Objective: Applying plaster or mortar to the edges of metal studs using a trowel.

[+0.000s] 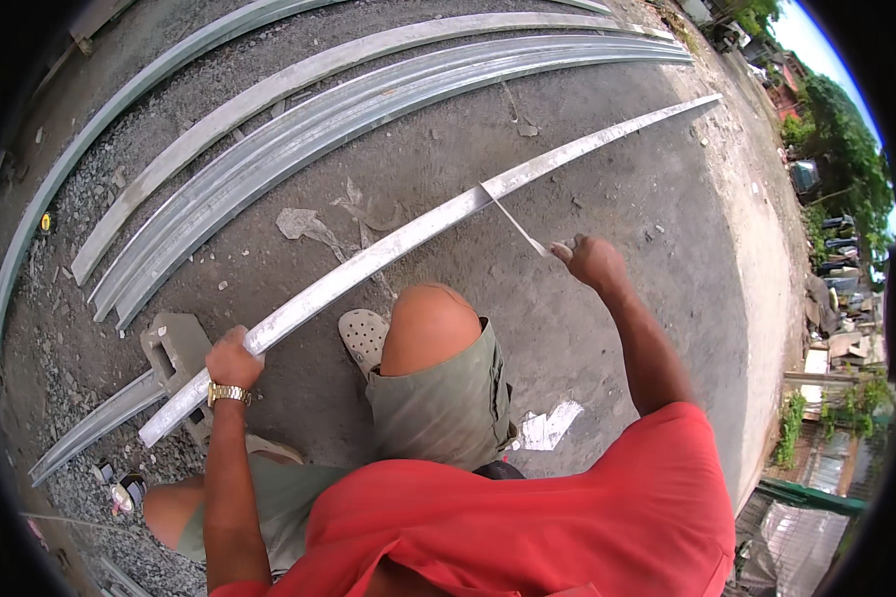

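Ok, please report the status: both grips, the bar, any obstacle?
Left grip on metal bar. Right grip holds pale strip reaching bar. Possible obstacle: concrete block near left grip.

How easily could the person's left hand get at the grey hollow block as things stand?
Probably yes: the left hand is right beside the grey hollow block, with nothing visible in between. It is gripping the long metal bar, though, so it would likely have to let go first.

One handheld bar (pixel 368 265); one pale strip (pixel 519 226); one wristwatch (pixel 229 394); two clogs (pixel 361 336) (one partly hidden)
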`<state>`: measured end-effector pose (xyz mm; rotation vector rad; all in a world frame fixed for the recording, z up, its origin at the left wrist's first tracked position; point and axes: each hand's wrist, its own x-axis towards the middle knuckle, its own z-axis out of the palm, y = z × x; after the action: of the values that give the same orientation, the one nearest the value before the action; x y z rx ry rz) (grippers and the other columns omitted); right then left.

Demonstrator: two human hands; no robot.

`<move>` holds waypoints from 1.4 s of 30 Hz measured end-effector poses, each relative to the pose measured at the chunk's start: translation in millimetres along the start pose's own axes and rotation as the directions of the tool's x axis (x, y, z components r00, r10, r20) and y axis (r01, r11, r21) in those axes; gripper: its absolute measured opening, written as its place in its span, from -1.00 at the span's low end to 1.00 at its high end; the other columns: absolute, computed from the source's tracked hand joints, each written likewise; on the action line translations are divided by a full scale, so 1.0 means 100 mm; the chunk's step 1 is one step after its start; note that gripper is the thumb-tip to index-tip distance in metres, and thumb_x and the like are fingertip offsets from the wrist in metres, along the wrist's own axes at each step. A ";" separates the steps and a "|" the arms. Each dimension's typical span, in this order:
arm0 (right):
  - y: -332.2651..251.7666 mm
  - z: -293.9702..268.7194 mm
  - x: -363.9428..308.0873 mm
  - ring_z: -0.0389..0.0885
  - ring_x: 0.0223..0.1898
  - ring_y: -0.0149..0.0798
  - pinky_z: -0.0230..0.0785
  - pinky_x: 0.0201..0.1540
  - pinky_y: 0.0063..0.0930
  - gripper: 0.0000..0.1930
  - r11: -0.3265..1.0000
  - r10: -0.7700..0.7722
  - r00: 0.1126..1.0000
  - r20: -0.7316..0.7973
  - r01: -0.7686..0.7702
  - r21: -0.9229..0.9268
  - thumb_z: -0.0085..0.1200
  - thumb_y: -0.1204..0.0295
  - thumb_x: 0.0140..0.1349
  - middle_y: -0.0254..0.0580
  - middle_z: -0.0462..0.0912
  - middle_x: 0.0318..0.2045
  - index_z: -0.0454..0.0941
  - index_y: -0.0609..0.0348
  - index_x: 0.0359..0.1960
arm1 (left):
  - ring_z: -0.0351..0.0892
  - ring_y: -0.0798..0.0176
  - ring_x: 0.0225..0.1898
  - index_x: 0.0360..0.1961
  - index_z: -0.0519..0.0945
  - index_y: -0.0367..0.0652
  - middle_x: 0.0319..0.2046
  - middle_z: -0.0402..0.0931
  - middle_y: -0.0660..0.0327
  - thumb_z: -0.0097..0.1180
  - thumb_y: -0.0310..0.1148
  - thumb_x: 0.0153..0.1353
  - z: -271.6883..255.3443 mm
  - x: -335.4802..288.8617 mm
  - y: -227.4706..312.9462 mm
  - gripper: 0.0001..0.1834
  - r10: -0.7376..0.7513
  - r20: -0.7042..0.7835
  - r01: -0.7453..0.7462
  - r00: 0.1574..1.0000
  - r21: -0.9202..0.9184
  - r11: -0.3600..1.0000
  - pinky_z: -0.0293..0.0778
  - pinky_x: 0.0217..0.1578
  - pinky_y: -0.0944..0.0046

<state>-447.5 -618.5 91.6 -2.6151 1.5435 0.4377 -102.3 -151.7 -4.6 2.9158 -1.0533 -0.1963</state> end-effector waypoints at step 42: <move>0.80 -0.12 0.95 0.62 -0.22 0.15 0.43 -0.18 -0.08 -0.32 0.971 0.208 0.977 0.044 -0.211 0.109 -0.09 -0.22 0.19 0.19 0.64 -0.35 0.64 0.30 -0.36 | 0.59 -0.04 -0.34 -0.42 0.52 -0.03 -0.41 0.57 0.13 0.27 -0.28 -0.23 0.25 0.03 -0.09 -0.72 0.046 -0.039 -0.043 0.998 0.066 0.997 0.49 -0.33 -0.01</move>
<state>-471.7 -740.7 83.5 -2.3598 1.7860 0.3913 -97.3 -146.6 -30.5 2.9361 -1.1386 -0.1034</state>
